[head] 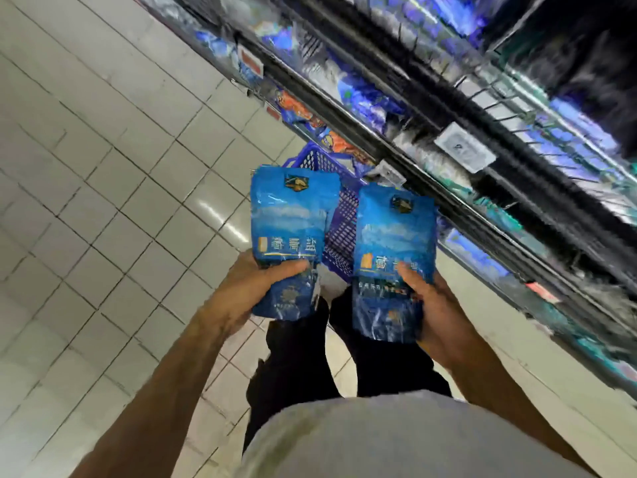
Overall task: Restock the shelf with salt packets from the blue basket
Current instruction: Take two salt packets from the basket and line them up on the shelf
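Standing over a tiled floor (103,167), the person held one blue salt packet in each hand. Left hand (255,288) gripped the lower part of the left salt packet (291,236), thumb across the front, fingers hidden behind it. Right hand (427,298) gripped the right salt packet (393,257) the same way, thumb on the front face. Both packets were upright, side by side, not touching, held above the blue basket (339,215), which sat on the floor just beside the shelf (448,132). Basket contents could not be seen past the packets. Shelf ran diagonally at right, stocked with blurred blue and white goods. Dark trousers (293,367) and a light shirt (396,439) showed below.
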A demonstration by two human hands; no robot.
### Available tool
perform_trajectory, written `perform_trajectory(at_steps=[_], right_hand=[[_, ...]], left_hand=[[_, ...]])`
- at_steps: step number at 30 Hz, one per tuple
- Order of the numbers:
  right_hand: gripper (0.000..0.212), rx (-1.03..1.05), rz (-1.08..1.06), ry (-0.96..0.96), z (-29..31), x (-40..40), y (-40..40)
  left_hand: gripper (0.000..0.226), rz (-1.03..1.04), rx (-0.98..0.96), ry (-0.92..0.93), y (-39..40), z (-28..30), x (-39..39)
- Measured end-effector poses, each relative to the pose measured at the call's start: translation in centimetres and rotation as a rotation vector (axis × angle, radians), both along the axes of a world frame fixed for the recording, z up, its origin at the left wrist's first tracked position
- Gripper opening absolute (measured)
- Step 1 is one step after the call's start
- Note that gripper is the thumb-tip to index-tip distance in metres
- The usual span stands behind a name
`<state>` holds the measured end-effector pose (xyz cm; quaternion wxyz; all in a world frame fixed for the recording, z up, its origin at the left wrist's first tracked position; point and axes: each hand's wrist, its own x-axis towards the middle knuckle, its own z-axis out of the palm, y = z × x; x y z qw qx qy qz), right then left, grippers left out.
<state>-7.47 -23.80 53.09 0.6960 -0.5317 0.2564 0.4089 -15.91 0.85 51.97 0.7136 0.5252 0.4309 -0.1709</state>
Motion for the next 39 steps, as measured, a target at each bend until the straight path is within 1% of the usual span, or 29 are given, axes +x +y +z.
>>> perform_trajectory(at_steps=[3,5,8,11,12,15,17,19,23,25,28,30,32,34,35,37,39], right_hand=[[0.051,-0.083,-0.032,-0.109,4.7,-0.3,-1.9],[0.048,-0.126,-0.063,-0.167,6.7,-1.0,-3.8],[0.045,-0.133,-0.200,-0.179,8.7,-2.5,-6.3],[0.037,-0.088,-0.376,-0.194,10.3,-5.4,-8.9],[0.037,-0.084,-0.446,-0.195,10.8,-6.6,-9.7],[0.039,-0.154,-0.682,-0.195,11.9,-10.5,-11.7],[0.037,-0.211,-0.829,-0.202,12.4,-13.6,-12.5],[0.039,-0.248,-0.997,-0.210,13.2,-16.9,-13.5],[0.042,-0.299,-1.219,-0.210,14.4,-22.9,-15.0],[0.043,-0.320,-1.357,-0.214,14.8,-25.9,-15.6],[0.045,-0.351,-1.542,-0.247,15.0,-29.5,-16.5],[0.047,-0.348,-1.652,-0.257,15.2,-32.1,-17.2],[0.041,-0.366,-1.736,-0.272,15.4,-34.5,-18.3],[0.026,-0.402,-1.788,-0.281,15.6,-37.1,-19.9],[0.021,-0.416,-1.804,-0.282,15.7,-38.3,-20.8],[0.019,-0.434,-1.841,-0.288,15.6,-41.1,-23.0],[0.021,-0.456,-1.859,-0.287,15.6,-43.9,-25.8]], left_hand=[[0.043,0.010,0.018,-0.049,-1.2,4.4,0.9],[0.046,-0.033,0.021,-0.073,-2.3,6.7,1.5],[0.052,-0.103,0.011,-0.107,-3.8,8.9,2.4],[0.065,-0.258,0.002,-0.132,-5.5,9.9,3.5],[0.067,-0.320,0.006,-0.133,-6.2,10.0,3.9],[0.078,-0.495,-0.017,-0.118,-9.0,10.5,5.7],[0.073,-0.641,-0.020,-0.119,-11.1,10.6,6.9],[0.066,-0.781,-0.042,-0.135,-13.8,11.0,7.7],[0.057,-1.014,-0.090,-0.198,-19.3,12.1,8.5],[0.057,-1.121,-0.110,-0.212,-22.6,12.6,8.0],[0.064,-1.235,-0.113,-0.217,-27.5,13.0,6.4],[0.058,-1.337,-0.126,-0.219,-31.2,13.3,4.7],[0.051,-1.423,-0.146,-0.243,-34.9,13.7,2.8],[0.052,-1.490,-0.176,-0.258,-38.7,14.2,0.3],[0.057,-1.517,-0.186,-0.274,-40.6,14.5,-0.9],[0.070,-1.560,-0.212,-0.318,-44.3,14.9,-3.7],[0.072,-1.598,-0.241,-0.339,-47.9,15.2,-6.5]])
